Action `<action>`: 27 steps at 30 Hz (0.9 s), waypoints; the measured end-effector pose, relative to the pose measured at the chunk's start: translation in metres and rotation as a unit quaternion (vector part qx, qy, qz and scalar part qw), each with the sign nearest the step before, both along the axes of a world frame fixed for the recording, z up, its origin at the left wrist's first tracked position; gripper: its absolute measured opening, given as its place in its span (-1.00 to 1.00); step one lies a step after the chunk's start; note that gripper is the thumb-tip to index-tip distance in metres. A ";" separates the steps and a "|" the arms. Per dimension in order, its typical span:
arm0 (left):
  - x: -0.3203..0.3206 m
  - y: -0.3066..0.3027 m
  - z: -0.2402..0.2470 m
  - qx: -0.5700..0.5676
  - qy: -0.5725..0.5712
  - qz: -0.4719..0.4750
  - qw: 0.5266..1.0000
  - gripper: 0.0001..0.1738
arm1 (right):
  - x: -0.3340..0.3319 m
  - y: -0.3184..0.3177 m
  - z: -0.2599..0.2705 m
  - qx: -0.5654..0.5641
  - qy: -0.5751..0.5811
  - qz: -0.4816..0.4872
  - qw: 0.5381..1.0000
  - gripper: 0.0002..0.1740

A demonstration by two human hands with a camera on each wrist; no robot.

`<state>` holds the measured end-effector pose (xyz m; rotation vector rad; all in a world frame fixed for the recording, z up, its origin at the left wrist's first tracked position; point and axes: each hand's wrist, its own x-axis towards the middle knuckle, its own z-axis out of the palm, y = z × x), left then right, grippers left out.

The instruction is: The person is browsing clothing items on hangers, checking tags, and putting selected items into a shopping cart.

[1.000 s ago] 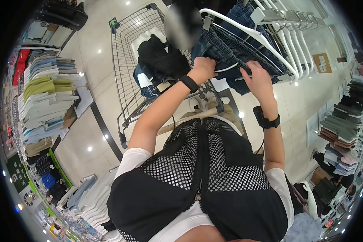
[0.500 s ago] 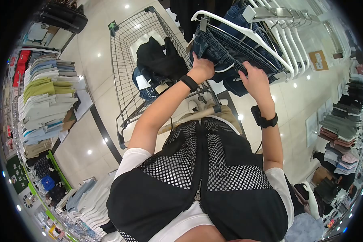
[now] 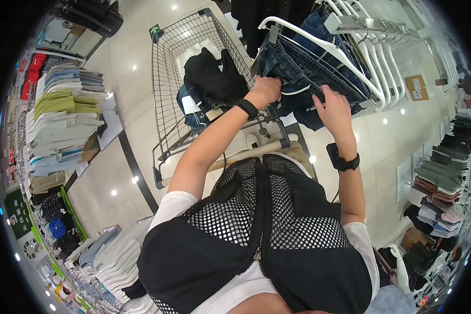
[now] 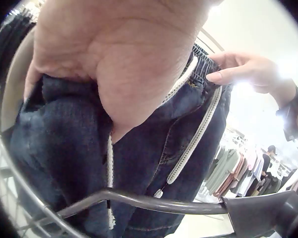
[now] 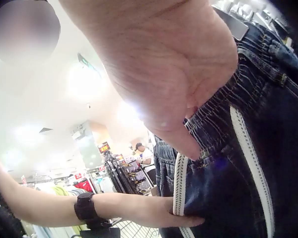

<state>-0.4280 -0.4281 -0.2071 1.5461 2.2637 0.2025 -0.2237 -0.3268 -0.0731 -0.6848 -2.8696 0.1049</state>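
A pair of dark blue jeans [image 3: 285,60] with an elastic waistband hangs from a white hanger [image 3: 327,43] in front of me. Its white drawstring [image 4: 194,141] dangles down the front. My left hand [image 3: 267,90] grips the denim lower on the left side, cloth bunched under the thumb; its fingertips are mostly hidden. At the right part of the waistband [image 5: 223,116], my right hand [image 3: 335,111] pinches the edge, thumb in front and fingers behind. Other dark jeans [image 3: 311,32] hang just behind this pair.
A wire shopping cart [image 3: 158,89] stands left of the rack, with a black garment [image 3: 212,76], denim and a white tag [image 3: 190,104] inside. Several white hangers hang along a metal rack arm [image 3: 369,25]. Clothes racks line both sides; a cardboard box [image 3: 416,88] sits at right.
My left thumb or finger, raised against the denim half a second ago, has come down onto the cloth. The right hand keeps its place at the waistband. The head view has shifted slightly.
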 end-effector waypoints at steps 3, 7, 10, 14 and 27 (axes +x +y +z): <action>-0.002 -0.002 -0.001 0.012 -0.021 -0.008 1.000 -0.53 | 0.000 0.000 0.000 -0.006 0.005 0.004 1.000 -0.60; -0.006 -0.012 0.003 0.072 -0.009 -0.041 0.997 -0.46 | 0.000 -0.002 0.000 -0.016 0.026 0.011 0.999 -0.60; -0.009 -0.018 0.008 0.122 -0.041 -0.039 0.991 -0.43 | -0.002 -0.004 0.001 -0.025 0.040 0.016 0.999 -0.59; -0.015 -0.023 0.010 0.196 -0.036 -0.056 0.978 -0.41 | -0.007 -0.008 0.007 -0.080 0.058 0.013 0.995 -0.56; 0.022 -0.022 0.105 0.517 -0.018 -0.043 0.855 -0.38 | -0.005 -0.034 0.046 -0.160 0.195 0.132 0.959 -0.76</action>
